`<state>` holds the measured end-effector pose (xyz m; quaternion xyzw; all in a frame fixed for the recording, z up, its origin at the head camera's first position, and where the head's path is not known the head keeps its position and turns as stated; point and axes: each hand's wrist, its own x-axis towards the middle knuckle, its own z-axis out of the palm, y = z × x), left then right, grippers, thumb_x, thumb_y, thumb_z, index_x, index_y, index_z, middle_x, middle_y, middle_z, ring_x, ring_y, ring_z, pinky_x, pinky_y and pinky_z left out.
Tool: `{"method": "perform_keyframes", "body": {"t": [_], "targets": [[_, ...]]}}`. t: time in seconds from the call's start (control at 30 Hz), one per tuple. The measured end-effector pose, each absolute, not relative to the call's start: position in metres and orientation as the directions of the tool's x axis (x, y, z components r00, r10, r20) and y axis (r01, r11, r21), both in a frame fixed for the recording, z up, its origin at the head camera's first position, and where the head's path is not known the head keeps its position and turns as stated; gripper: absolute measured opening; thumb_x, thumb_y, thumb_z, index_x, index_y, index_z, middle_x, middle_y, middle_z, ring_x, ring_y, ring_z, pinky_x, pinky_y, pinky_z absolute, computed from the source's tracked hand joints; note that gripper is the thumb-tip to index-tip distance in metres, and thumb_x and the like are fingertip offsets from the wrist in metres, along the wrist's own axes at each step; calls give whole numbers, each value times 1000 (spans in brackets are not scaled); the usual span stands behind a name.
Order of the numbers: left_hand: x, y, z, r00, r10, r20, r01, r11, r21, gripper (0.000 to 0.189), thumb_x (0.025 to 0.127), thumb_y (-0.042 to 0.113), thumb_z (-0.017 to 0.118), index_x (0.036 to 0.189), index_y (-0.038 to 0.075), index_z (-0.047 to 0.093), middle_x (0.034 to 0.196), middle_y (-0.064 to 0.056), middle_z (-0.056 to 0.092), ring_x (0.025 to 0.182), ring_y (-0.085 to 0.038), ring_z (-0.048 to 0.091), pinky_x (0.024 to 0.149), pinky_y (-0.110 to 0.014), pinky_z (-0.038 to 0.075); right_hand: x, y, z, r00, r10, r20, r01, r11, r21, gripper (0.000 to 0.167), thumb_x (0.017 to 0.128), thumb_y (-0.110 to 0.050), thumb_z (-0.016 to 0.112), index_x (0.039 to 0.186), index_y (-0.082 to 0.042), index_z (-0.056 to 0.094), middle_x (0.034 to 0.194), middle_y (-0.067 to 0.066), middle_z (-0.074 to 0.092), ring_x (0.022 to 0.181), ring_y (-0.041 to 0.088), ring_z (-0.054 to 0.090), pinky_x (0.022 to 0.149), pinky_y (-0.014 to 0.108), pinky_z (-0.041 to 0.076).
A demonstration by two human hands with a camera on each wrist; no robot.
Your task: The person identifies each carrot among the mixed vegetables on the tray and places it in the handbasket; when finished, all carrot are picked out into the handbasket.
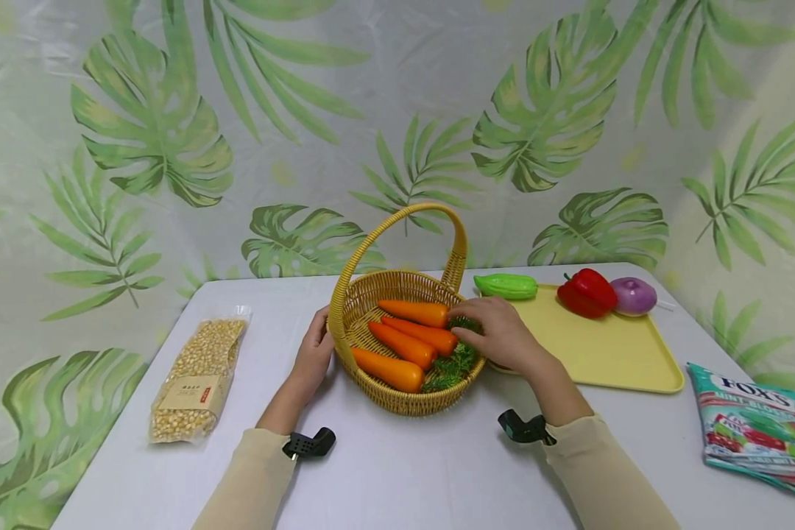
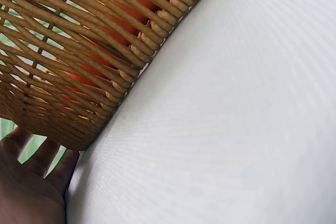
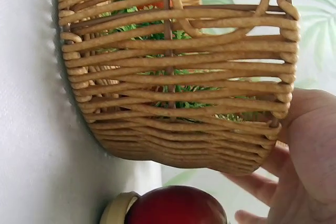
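A wicker basket [image 1: 397, 401] with a tall arched handle stands in the middle of the table. Inside lie several orange carrots [image 1: 387, 369], their leafy green tops [image 1: 456, 366] toward the right side. My left hand [image 1: 313, 358] rests against the basket's left outer wall, and its fingers [image 2: 44, 156] stretch along the wicker in the left wrist view. Over the right rim reaches my right hand [image 1: 503, 335], fingertips at the leafy end of the uppermost carrot [image 1: 414, 312]. In the right wrist view the rim partly hides that hand, and its lower fingers [image 3: 260, 187] extend past the basket.
A yellow tray [image 1: 589, 361] lies to the right, bearing a red bell pepper [image 1: 586, 293] and a purple onion [image 1: 634, 296]. A green vegetable [image 1: 506, 285] sits at its far left edge. A FOX'S bag [image 1: 758, 427] lies far right, a packet of corn kernels [image 1: 199, 379] left.
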<state>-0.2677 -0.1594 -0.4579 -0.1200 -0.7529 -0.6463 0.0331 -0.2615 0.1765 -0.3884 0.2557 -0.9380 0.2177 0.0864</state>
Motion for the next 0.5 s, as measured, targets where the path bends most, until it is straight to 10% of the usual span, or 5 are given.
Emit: {"method": "perform_keyframes", "body": {"t": [0.5], "targets": [[-270, -161, -459, -969, 143, 199, 219, 137, 966, 44, 106, 30, 46, 147, 16, 41, 155, -6, 41, 148, -19, 31, 124, -48, 22, -262, 189, -377, -901, -347, 260, -432, 773, -465, 30, 98, -27, 64, 125, -13, 68, 139, 10, 61, 136, 36, 47, 115, 58, 35]]}}
